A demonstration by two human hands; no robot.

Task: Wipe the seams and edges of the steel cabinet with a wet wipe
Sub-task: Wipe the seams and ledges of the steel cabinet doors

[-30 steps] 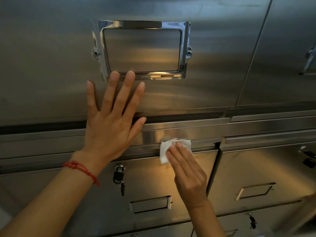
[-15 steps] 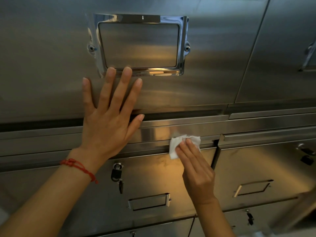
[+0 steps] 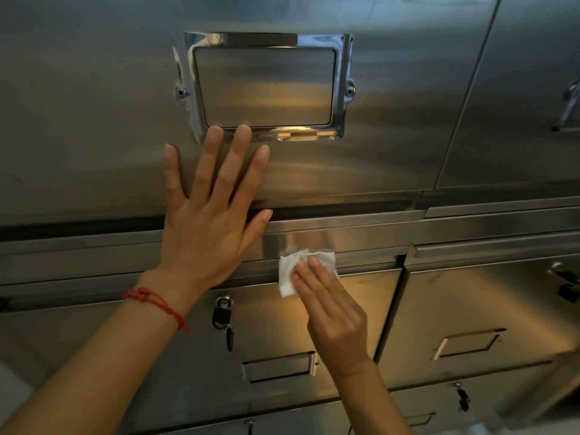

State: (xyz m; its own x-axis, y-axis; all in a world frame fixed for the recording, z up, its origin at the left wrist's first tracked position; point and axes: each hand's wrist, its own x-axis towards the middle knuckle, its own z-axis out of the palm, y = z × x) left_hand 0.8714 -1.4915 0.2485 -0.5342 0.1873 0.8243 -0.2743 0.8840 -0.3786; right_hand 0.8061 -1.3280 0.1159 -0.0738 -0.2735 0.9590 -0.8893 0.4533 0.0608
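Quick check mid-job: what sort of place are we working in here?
Probably a storage or records room, perhaps in a clinic or lab, though I can't be sure. All that shows is a brushed steel cabinet with label holders on the doors and a small padlock on a lower drawer.

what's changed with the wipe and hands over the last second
The right hand slid the wet wipe rightward along the drawer's top edge, then back left toward the padlock. Fingers stay pressed on the wipe; nothing was released. The left hand stays flat and open on the cabinet below the label frame.
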